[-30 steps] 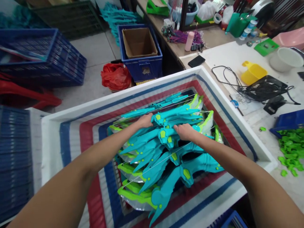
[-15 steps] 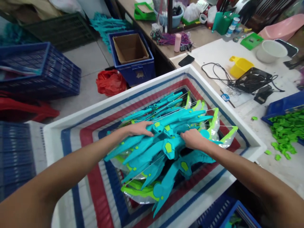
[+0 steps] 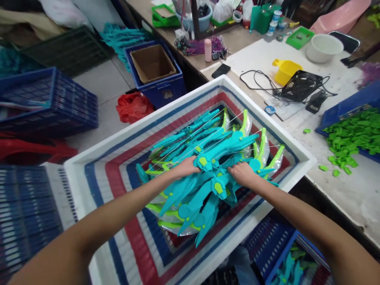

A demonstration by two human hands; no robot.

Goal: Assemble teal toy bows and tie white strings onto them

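Note:
A heap of teal toy bows with lime-green tips and white strings lies in a large sack striped white, red and blue, its mouth folded wide. My left hand is closed on the left side of the top bows. At the right side of the same bunch, my right hand grips with curled fingers. Both hands sit on the middle of the heap, a short gap apart.
Right of the sack is a white table with a blue tray of green plastic bits, a black fan, a yellow scoop and a white bowl. Blue crates stand left; a blue bin with a cardboard box and a red bag are on the floor.
My view has shifted, so the sack sits lower and further left. My left hand went from flat on the bows to closed on them; the bunch is gathered tighter between my hands.

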